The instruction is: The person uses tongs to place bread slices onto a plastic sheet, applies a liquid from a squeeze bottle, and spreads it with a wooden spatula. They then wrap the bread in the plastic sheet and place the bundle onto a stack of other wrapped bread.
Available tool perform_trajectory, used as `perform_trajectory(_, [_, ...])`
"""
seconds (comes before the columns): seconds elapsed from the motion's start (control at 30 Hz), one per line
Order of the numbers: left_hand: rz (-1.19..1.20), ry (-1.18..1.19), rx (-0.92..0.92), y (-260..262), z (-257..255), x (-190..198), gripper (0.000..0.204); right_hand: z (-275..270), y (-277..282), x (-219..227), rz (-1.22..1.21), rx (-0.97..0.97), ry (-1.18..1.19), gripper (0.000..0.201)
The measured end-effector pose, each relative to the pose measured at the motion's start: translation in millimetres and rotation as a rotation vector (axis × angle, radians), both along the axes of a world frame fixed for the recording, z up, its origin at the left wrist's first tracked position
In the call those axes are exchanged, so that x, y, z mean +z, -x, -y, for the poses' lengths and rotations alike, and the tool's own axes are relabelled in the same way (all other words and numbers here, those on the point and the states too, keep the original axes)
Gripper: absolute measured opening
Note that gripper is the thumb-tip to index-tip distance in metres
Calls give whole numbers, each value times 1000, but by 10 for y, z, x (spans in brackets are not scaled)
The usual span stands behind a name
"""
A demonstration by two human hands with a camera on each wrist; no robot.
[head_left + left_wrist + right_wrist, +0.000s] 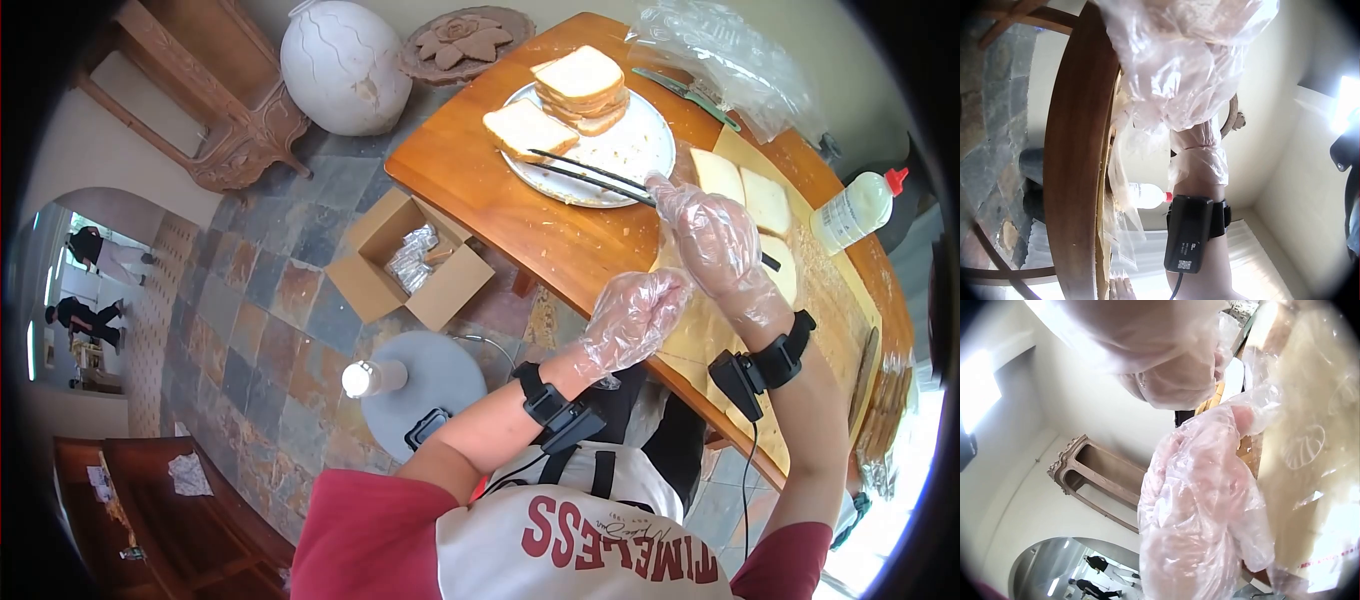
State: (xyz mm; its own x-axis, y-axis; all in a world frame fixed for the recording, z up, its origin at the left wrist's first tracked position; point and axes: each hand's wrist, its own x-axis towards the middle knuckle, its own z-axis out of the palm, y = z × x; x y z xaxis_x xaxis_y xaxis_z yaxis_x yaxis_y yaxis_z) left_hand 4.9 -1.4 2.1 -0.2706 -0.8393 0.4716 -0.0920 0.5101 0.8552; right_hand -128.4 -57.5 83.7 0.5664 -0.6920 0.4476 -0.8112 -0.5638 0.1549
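Observation:
Both hands wear clear plastic gloves. My right hand point(712, 240) grips a pair of black chopsticks point(590, 175) over the table's front part. Their tips reach across the white plate point(650, 150) to a slice of bread point(528, 128) at its near left edge. A stack of bread slices point(582, 85) stands on the plate behind. My left hand point(635, 318) hovers at the table's front edge, just below the right hand, fingers loosely curled with nothing seen in them. More bread slices point(765, 200) lie flat on brown paper point(740, 150) beyond the right hand.
A white squeeze bottle point(852, 212) with a red cap stands at the table's right. A green-handled knife point(690, 97) and clear plastic bags point(725, 60) lie at the back. On the floor are an open cardboard box point(460, 285) and a grey round stool point(450, 375) carrying a bottle point(375, 379).

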Motion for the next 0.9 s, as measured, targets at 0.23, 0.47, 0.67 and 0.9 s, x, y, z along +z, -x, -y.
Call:
perform_trajectory(0.23, [-35,-30,2,8,-12,4,8,-10,8,-5,52,-60,-85,23])
perform_trajectory(0.47, [-52,-9,12,15,-11,0,8,-19,-43,45,-17,-108,-43,29])
perform_trajectory(0.67, [-30,-4,9,0,-7,7,10,-64,-86,74,-117,-107,22,39])
perform_trajectory(0.9, [-31,18,9,15,13,-37,12,-80,-165,80,-187,-151,58,43])
